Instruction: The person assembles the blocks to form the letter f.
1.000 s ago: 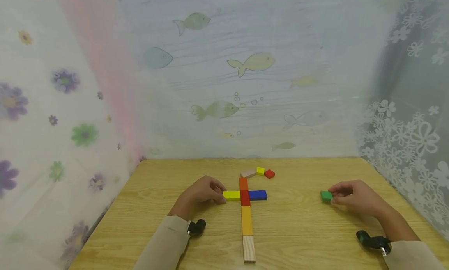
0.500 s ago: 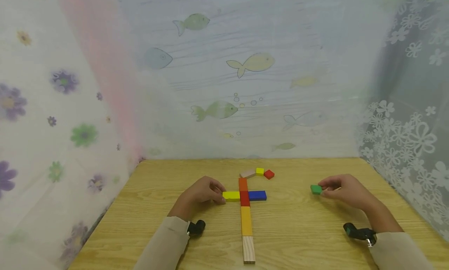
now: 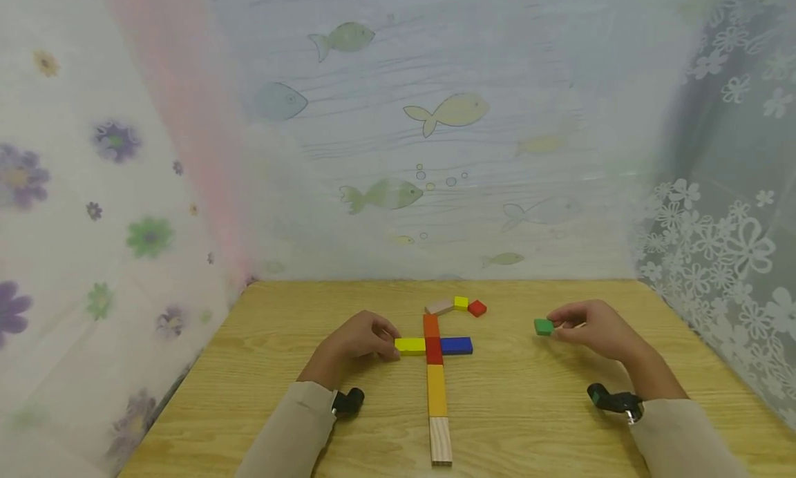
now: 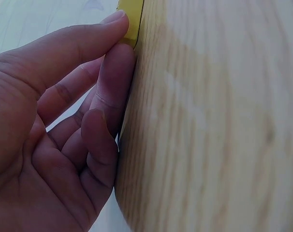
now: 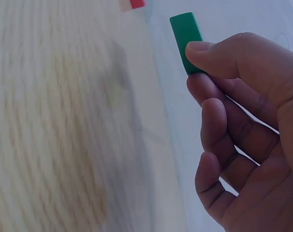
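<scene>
My right hand [image 3: 597, 331] pinches a green block [image 3: 544, 327] between thumb and fingers, above the right part of the table. In the right wrist view the thumb presses on the lower half of that block [image 5: 186, 34]. At the outer end of a long yellow block [image 3: 410, 347], my left hand [image 3: 357, 340] pinches it where it lies on the table. The left wrist view shows the thumb on the yellow block's end [image 4: 132, 17]. This block adjoins a red block [image 3: 434, 351], with a blue block [image 3: 457, 345] on the opposite side.
An orange block [image 3: 431, 324] lies behind the red one. An amber block [image 3: 437, 392] and a plain wood block [image 3: 441, 441] run toward the front. A beige block [image 3: 439, 306], small yellow cube [image 3: 461, 303] and red block [image 3: 477, 308] curve rightward at the back of the wooden table [image 3: 280, 429].
My right hand has carried the green block to the left and somewhat farther back. The left hand and the blocks on the table stay where they were.
</scene>
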A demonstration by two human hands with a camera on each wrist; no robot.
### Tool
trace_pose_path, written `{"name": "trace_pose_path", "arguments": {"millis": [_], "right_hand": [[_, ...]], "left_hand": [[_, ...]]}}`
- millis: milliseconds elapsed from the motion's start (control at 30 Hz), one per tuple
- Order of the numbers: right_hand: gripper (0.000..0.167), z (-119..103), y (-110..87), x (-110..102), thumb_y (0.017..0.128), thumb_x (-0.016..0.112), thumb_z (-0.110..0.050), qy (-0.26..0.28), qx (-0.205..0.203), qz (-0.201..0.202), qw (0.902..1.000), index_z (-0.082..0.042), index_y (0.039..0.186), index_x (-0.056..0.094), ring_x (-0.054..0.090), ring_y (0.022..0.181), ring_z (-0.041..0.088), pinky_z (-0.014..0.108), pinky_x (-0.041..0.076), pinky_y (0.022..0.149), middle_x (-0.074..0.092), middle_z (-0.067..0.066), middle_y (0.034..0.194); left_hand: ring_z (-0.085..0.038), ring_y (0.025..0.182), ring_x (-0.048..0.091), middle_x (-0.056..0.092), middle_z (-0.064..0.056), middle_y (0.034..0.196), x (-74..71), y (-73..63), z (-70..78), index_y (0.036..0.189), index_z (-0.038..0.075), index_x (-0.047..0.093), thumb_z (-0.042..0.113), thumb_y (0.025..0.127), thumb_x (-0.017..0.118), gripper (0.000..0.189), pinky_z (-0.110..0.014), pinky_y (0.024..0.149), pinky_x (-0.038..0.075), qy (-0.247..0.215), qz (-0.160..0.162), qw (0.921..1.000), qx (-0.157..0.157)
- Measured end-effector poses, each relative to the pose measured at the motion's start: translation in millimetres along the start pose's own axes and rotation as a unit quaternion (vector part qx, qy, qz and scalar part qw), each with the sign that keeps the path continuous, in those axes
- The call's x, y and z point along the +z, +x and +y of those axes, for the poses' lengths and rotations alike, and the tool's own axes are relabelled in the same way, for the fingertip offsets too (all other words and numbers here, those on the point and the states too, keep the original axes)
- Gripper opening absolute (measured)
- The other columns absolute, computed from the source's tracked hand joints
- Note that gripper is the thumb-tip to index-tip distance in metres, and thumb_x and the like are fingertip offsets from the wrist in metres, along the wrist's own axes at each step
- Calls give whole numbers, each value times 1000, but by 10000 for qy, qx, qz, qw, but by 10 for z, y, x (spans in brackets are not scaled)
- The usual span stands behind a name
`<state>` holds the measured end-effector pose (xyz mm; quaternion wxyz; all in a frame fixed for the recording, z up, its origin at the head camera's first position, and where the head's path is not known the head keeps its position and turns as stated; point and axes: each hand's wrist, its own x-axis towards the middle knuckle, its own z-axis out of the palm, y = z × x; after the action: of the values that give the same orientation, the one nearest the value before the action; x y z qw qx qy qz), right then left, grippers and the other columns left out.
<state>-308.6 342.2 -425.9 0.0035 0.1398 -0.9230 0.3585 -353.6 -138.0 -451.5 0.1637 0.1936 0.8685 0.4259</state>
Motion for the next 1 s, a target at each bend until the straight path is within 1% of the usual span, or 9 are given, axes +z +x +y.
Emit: {"name": "trace_pose_path", "arguments": {"millis": [233, 467, 700, 1000], "right_hand": [[34, -71, 115, 79, 94, 77, -23, -38, -173, -5, 9998, -7, 124, 74, 64, 92, 15, 31, 55, 75, 72, 11, 113], [33, -157, 240, 199, 93, 79, -23, 39, -165, 47, 9998, -9, 122, 76, 63, 96, 21, 34, 55, 76, 73, 11, 114], [34, -209, 330, 312, 92, 80, -25, 140, -125, 13, 9998, -10, 122, 76, 64, 95, 21, 37, 54, 79, 73, 8, 111], [34, -232, 460, 407, 92, 79, -25, 26, -64, -60, 10000, -11, 123, 76, 64, 99, 19, 37, 54, 83, 74, 7, 117]], "left_hand": [[-17, 84, 69, 76, -1, 98, 8, 5, -30, 116, 10, 77, 22, 84, 88, 36, -33, 75, 55, -86, -27, 9999, 140], [-18, 86, 68, 75, -1, 100, 3, -13, -25, 115, 10, 77, 23, 84, 88, 36, -34, 77, 55, -106, 8, 9999, 123], [-18, 86, 67, 75, -2, 100, 21, -3, -28, 114, 11, 77, 22, 83, 89, 35, -34, 77, 55, -180, 24, 9998, 68], [-18, 87, 68, 75, -2, 101, 19, 20, -58, 113, 12, 78, 23, 82, 90, 35, -35, 78, 55, -225, 35, 9997, 14]]}}
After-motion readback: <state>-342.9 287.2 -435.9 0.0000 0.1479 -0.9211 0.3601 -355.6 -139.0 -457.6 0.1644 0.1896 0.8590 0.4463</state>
